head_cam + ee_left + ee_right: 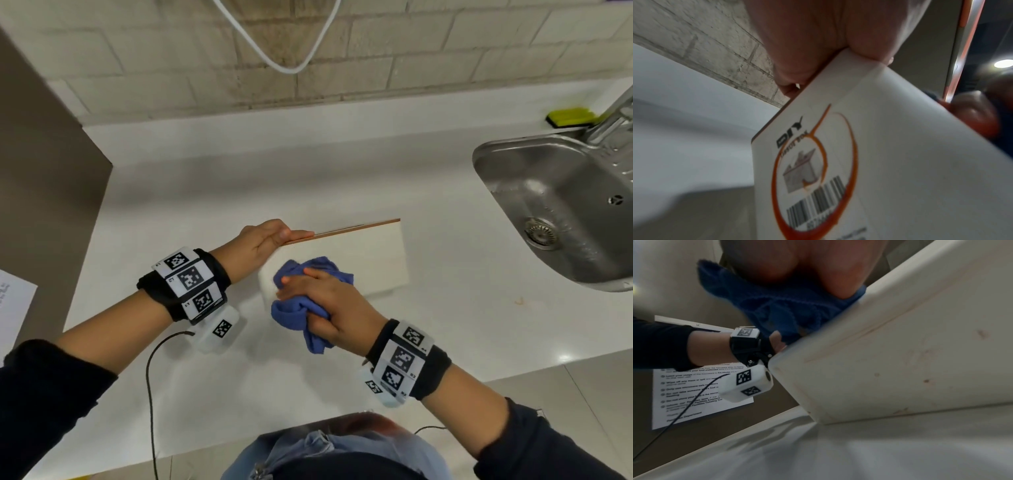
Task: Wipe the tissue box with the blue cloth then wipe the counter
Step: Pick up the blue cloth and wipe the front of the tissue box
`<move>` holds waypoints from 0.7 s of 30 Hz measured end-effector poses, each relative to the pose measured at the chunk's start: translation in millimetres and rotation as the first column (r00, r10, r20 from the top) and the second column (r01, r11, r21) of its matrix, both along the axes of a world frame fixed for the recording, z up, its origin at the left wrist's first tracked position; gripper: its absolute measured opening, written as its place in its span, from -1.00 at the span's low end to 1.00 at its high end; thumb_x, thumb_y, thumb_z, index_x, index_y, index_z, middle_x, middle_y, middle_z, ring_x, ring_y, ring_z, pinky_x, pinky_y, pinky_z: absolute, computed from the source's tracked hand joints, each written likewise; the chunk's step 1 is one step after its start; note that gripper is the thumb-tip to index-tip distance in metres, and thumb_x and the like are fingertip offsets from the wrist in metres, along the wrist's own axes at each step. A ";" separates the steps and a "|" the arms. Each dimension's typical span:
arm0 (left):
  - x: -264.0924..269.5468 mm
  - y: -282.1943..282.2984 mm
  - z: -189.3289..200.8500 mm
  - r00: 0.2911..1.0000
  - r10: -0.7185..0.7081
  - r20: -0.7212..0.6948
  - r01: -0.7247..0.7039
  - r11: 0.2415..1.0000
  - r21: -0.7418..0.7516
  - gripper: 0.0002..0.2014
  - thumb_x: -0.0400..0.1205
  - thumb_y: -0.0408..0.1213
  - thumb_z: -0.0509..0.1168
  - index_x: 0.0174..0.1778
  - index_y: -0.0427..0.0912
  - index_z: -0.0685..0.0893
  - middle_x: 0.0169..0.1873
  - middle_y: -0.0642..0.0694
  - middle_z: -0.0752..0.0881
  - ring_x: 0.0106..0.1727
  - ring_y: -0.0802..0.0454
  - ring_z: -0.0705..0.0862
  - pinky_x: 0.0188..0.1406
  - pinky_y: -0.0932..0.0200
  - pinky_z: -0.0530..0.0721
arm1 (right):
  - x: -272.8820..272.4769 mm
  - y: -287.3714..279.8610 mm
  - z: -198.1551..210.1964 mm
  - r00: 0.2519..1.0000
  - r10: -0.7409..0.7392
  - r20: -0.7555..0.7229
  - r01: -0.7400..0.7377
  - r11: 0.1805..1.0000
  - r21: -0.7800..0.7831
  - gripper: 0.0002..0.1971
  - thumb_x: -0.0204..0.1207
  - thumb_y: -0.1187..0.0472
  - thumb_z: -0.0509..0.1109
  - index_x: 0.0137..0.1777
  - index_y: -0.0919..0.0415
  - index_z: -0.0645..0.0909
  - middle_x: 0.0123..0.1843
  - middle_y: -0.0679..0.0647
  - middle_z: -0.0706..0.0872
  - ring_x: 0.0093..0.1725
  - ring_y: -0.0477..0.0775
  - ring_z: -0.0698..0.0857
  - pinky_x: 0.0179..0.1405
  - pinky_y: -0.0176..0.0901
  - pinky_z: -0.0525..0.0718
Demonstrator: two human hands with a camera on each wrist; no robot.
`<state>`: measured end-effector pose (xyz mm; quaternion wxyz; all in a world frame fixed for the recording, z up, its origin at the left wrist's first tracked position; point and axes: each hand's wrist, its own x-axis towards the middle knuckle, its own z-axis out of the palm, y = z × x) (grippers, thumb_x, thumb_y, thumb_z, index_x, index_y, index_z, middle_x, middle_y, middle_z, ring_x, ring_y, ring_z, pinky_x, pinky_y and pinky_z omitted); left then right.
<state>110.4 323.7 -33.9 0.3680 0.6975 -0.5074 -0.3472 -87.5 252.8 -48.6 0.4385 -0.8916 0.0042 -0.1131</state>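
Observation:
The white tissue box [359,260] with an orange edge sits tipped on the white counter [239,178] in the head view. My left hand [263,240] grips its far left corner, thumb along the top edge; the left wrist view shows the box end [890,154] with a barcode label under my fingers [807,48]. My right hand [315,294] holds the bunched blue cloth [301,315] and presses it against the box's near left face. In the right wrist view the blue cloth [777,308] hangs beside the box [900,353].
A steel sink [561,209] with a tap [613,120] lies at the right, a yellow-green sponge [570,116] behind it. A brown panel [44,192] with a printed notice [694,394] stands at the left. A white cable [274,51] hangs on the tiled wall.

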 end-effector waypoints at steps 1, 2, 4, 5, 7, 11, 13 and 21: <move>-0.9 0.3 0.4 1.000 -0.004 0.008 0.004 1.000 0.000 -0.21 0.39 0.53 -0.05 0.08 -0.09 0.64 -0.09 0.36 0.71 0.09 -0.12 0.64 0.22 -0.01 0.54 | -3.1 -3.1 1.0 1.000 0.022 -0.013 -0.022 1.000 0.003 -0.63 0.41 0.15 0.21 0.19 0.23 0.59 0.18 0.13 0.69 0.26 0.05 0.56 0.45 -0.07 0.34; -1.7 0.5 0.6 1.000 -0.005 0.017 0.005 1.000 -0.004 -0.30 0.41 0.52 -0.06 0.05 0.04 0.64 -0.05 0.21 0.73 0.08 -0.19 0.63 0.18 -0.03 0.55 | -6.7 -6.0 2.2 0.999 0.039 -0.025 -0.038 0.999 0.006 -0.65 0.39 0.15 0.24 0.15 0.24 0.60 0.12 0.12 0.70 0.18 0.04 0.59 0.37 -0.07 0.41; -2.4 0.6 1.6 1.000 -0.012 0.020 0.012 1.000 -0.013 -0.43 0.42 0.51 -0.06 0.00 0.24 0.63 0.03 -0.12 0.71 0.08 -0.23 0.62 0.12 -0.04 0.57 | -15.2 -12.5 3.0 0.998 0.055 -0.043 -0.055 0.998 -0.002 -0.67 0.37 0.15 0.26 0.11 0.22 0.61 0.06 0.10 0.70 0.11 0.02 0.60 0.27 -0.11 0.47; -3.1 1.1 2.3 1.000 -0.019 0.019 0.019 1.000 -0.014 -0.49 0.42 0.51 -0.06 -0.04 0.33 0.62 0.08 -0.16 0.70 0.09 -0.20 0.63 0.12 -0.01 0.57 | -19.7 -15.9 3.1 0.997 0.059 -0.051 -0.059 0.998 -0.009 -0.68 0.36 0.16 0.27 0.10 0.22 0.61 0.05 0.07 0.69 0.10 -0.01 0.60 0.25 -0.16 0.48; -4.4 1.0 2.8 0.999 -0.029 0.015 0.029 1.000 -0.009 -0.58 0.41 0.51 -0.04 -0.12 0.44 0.60 0.12 -0.10 0.71 0.10 -0.13 0.63 0.12 0.02 0.56 | -29.9 -22.2 1.1 0.996 0.063 -0.065 -0.065 0.997 -0.029 -0.69 0.35 0.19 0.28 0.09 0.22 0.60 0.05 -0.01 0.65 0.09 -0.08 0.57 0.25 -0.29 0.43; -7.0 1.5 6.1 1.000 -0.007 0.023 0.008 1.000 -0.024 -0.32 0.36 0.55 -0.03 -0.01 0.09 0.65 -0.05 0.28 0.72 -0.01 0.07 0.64 0.03 0.16 0.55 | -49.4 -32.8 6.7 0.997 -0.045 -0.067 0.041 0.998 -0.057 -0.68 0.34 0.22 0.23 0.08 0.28 0.58 0.03 0.14 0.69 0.08 -0.09 0.57 0.18 -0.30 0.46; -7.9 1.8 5.9 0.999 -0.032 0.035 0.033 0.999 -0.038 -0.35 0.39 0.52 -0.05 0.04 0.15 0.65 -0.10 0.41 0.68 -0.06 0.22 0.61 -0.03 0.38 0.52 | -51.5 -38.2 22.0 0.991 -0.132 -0.017 0.131 0.990 -0.049 -0.75 0.28 0.34 0.22 -0.08 0.40 0.59 -0.14 0.26 0.72 -0.08 -0.26 0.56 -0.07 -0.32 0.50; -7.0 -2.0 4.7 0.997 -0.006 0.076 0.008 1.000 -0.027 -0.44 0.41 0.51 -0.07 0.07 0.34 0.64 -0.15 0.38 0.62 -0.05 0.22 0.58 -0.02 0.47 0.45 | -3.6 -39.5 5.9 0.873 -0.385 0.299 0.460 0.854 -0.243 -0.79 0.33 0.39 0.34 -0.05 0.23 0.68 0.03 0.33 0.61 -0.04 0.30 0.56 -0.10 0.17 0.57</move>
